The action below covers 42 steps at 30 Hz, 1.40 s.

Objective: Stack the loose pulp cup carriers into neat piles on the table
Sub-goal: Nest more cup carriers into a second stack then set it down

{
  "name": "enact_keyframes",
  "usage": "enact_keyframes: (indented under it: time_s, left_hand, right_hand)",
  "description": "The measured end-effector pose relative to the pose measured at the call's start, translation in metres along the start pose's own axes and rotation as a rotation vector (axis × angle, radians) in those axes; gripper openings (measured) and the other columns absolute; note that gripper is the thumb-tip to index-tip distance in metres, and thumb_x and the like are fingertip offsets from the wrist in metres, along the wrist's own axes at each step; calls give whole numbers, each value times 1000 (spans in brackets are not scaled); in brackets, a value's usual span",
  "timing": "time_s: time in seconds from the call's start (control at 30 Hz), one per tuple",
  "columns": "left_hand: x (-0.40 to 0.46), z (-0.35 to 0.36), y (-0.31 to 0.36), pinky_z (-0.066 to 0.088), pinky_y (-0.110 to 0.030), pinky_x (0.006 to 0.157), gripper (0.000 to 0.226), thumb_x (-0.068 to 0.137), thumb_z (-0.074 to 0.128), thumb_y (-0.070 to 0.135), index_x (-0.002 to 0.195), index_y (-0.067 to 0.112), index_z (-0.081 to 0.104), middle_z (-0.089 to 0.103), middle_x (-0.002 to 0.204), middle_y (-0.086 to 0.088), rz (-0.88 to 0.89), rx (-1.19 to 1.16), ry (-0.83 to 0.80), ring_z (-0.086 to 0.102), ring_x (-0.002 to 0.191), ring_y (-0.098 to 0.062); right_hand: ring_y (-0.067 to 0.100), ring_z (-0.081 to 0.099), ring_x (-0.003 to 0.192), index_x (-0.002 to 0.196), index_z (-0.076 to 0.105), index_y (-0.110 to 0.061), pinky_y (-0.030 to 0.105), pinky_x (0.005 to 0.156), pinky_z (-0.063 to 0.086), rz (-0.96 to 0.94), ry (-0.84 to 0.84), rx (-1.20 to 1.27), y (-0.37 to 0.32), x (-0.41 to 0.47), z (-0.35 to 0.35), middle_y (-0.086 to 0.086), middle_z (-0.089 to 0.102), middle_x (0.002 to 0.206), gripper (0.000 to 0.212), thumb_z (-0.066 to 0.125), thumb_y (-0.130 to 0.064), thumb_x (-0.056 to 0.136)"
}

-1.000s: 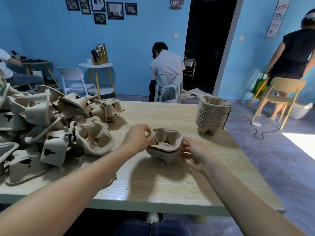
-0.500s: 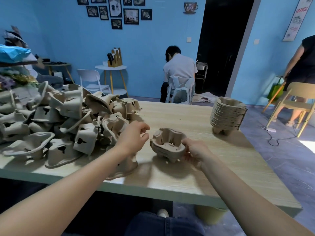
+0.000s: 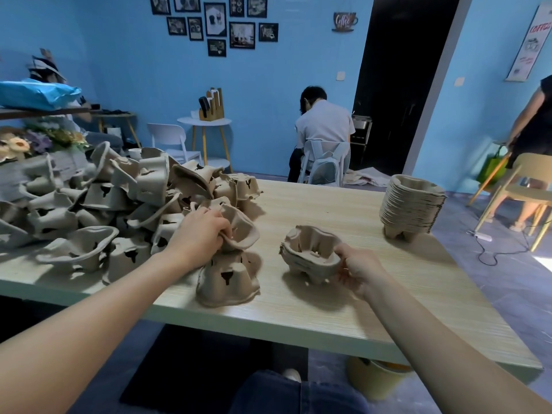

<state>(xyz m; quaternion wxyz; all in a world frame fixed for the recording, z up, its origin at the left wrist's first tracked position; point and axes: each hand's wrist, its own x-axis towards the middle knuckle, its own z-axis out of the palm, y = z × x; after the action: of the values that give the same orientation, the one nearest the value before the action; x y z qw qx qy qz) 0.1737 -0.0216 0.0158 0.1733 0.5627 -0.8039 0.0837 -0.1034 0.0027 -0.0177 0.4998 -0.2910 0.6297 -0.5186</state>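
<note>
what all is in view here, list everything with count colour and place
loose carriers: too many to count, beige pulp, heaped on the table's left
carrier being picked: one, beige, heap's near right edge, in the left hand's grip
upturned carrier: one, beige, near table edge, below that hand
small pile: a few nested, beige, table centre
tall pile: many nested, beige, far right of table
table: one, pale wood
white chair: one, by the back wall
round side table: one, white top
wall frames: about ten, black, blue wall
seated person: one, pale shirt, back turned
left hand: grips the carrier
right hand: holds the small pile
</note>
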Motion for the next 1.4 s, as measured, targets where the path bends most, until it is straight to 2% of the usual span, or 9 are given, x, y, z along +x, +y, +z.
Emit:
enact_keyframes:
  time_s: [0.1, 0.23, 0.4, 0.5, 0.7, 0.93, 1.07, 1.23, 1.4]
  left_hand:
    - [3, 4, 2, 29, -30, 81, 23, 85, 57, 8, 97, 24, 69, 60, 108, 1, 2, -72, 35, 49, 106, -23]
    - [8, 3, 13, 38, -35, 83, 22, 83, 60, 3, 96, 17, 70, 62, 103, -1, 27, -250, 143, 53, 102, -26]
    - [20, -4, 45, 45, -35, 80, 25, 86, 55, 0, 99, 14, 72, 57, 95, 5, 79, -440, 224, 52, 90, -16]
    - [26, -1, 68, 47, -34, 76, 23, 87, 58, 3, 101, 15, 73, 58, 92, 7, 140, -489, 275, 55, 87, -16]
    - [27, 7, 110, 49, -33, 69, 21, 87, 63, 9, 102, 18, 74, 65, 92, 2, 245, -529, 337, 58, 82, -15]
    - [16, 28, 117, 40, -28, 62, 17, 88, 63, 18, 100, 22, 75, 65, 88, 1, 348, -378, 230, 57, 79, -22]
    - [15, 29, 114, 29, -23, 64, 23, 91, 59, 24, 111, 23, 71, 64, 95, 3, 331, -375, 117, 51, 80, -13]
    - [21, 25, 116, 42, -32, 73, 26, 91, 58, 30, 111, 21, 71, 65, 99, 0, 336, -370, -48, 57, 91, -21]
    - [20, 23, 115, 44, -37, 79, 31, 96, 48, 32, 113, 18, 69, 63, 103, -3, 336, -280, -173, 56, 96, -23]
  right_hand:
    - [21, 50, 54, 73, 58, -3, 31, 48, 44, -2, -6, 9, 0, 1, -2, 11, 53, 64, 16, 58, -7, 88]
    - [20, 49, 55, 72, 58, -4, 29, 48, 45, -5, -22, 4, 0, 5, -3, 10, 52, 63, 17, 59, -8, 89]
    - [19, 49, 56, 73, 59, -2, 25, 43, 46, -9, -29, -17, -6, 9, -9, 11, 54, 64, 15, 60, -6, 88]
    - [18, 50, 55, 75, 61, 0, 22, 38, 45, -8, -43, -32, -9, 9, -11, 11, 55, 64, 14, 62, -6, 88]
    - [16, 49, 56, 74, 58, -5, 25, 45, 44, -22, -37, -39, -9, 8, -10, 9, 54, 64, 18, 61, -12, 90]
    - [15, 48, 56, 72, 57, -7, 17, 38, 45, -24, -56, 54, -6, 6, -11, 7, 52, 63, 23, 59, -16, 93]
    - [14, 47, 56, 72, 58, -8, 17, 38, 43, -6, -69, 80, -6, 6, -12, 6, 51, 64, 23, 57, -15, 94]
    - [14, 50, 59, 75, 58, -8, 19, 41, 47, 5, -78, 97, -5, 1, -16, 7, 53, 67, 20, 57, -14, 94]
    - [15, 53, 60, 76, 56, -9, 25, 50, 48, 13, -105, 135, -3, -8, -20, 6, 55, 67, 22, 54, -20, 96]
